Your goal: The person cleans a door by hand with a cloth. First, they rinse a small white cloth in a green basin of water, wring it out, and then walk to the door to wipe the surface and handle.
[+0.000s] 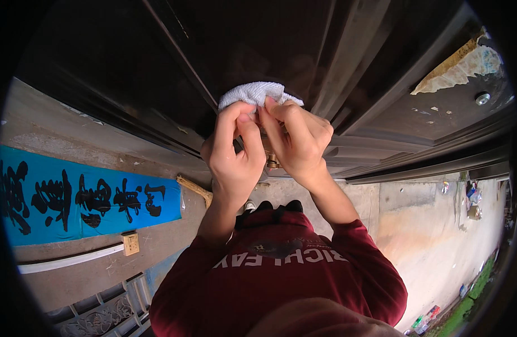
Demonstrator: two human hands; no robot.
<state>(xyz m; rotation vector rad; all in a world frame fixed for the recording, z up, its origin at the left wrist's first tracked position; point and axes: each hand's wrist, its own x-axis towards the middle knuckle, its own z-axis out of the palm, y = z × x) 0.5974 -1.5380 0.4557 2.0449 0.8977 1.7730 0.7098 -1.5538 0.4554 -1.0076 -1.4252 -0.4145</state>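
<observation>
A white, ribbed cloth lies bunched up close to the panel of a dark door. The fingertips and thumb of my left hand pinch its lower left edge. My right hand pinches the cloth just beside, with the two thumbs near each other. Whether the cloth presses on the door surface, I cannot tell. Partly hidden between my wrists is a brass fitting on the door.
Torn paper clings to the door at right, above a round metal fitting. Along the left wall hangs a blue banner with black writing. A wooden stick leans near my left forearm. Litter lies on the concrete floor.
</observation>
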